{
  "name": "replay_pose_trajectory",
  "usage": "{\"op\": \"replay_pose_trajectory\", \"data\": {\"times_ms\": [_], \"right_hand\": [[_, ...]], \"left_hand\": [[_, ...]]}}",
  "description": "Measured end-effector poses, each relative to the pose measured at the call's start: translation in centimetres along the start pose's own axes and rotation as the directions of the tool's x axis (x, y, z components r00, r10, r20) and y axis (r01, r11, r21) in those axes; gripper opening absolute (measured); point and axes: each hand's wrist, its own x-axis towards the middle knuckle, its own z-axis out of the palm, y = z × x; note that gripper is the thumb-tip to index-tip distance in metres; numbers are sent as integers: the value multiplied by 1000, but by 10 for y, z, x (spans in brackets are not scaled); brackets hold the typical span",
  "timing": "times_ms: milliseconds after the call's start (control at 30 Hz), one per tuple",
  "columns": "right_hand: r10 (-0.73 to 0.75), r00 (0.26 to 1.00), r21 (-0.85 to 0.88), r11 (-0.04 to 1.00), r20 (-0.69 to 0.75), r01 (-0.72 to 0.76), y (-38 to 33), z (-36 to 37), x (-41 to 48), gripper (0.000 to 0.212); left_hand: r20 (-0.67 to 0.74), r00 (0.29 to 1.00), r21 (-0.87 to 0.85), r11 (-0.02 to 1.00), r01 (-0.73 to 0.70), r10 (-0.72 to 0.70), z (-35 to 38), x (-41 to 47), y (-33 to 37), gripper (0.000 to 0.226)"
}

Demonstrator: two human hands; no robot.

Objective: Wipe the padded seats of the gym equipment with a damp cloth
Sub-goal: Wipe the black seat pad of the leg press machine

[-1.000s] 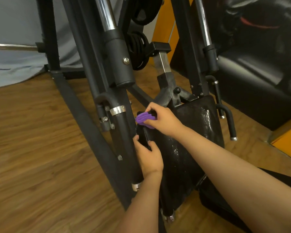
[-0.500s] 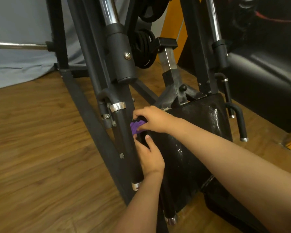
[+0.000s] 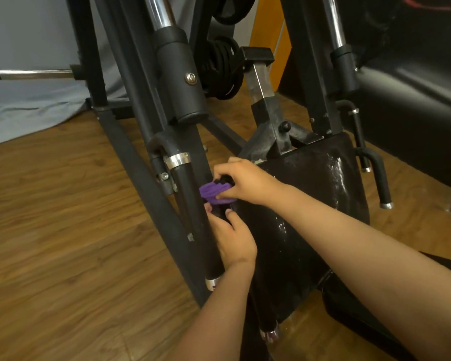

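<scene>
A black padded seat (image 3: 313,204) of a gym machine slopes down toward me, with wet streaks shining on its surface. My right hand (image 3: 248,181) grips a bunched purple cloth (image 3: 214,192) and holds it against the seat's upper left edge. Just below the cloth, my left hand (image 3: 233,238) grips the seat's left edge, thumb on the padding. The cloth's far side is hidden behind a black handle.
A black foam-covered handle (image 3: 195,217) and steel frame bars (image 3: 138,178) stand close on the left. Another curved handle (image 3: 378,178) sticks out at the seat's right. Weight plates (image 3: 219,69) hang behind. A second black pad (image 3: 414,105) is at the right. The floor (image 3: 63,230) is wood.
My right hand with the cloth has moved a little down and left along the seat's edge. My left hand has kept its hold on the edge.
</scene>
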Motion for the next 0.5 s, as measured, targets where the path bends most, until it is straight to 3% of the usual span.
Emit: {"op": "replay_pose_trajectory", "data": {"times_ms": [333,500], "right_hand": [[-108,994,-34,993,31,109,1,20,-17,20],[-114,978,-71,992,-174,103,-1,9,-4,22]], "left_hand": [[-68,993,48,994,96,-93,2,-20,-19,59],[-71,996,44,998,52,-49,2,-21,-15,56]]}}
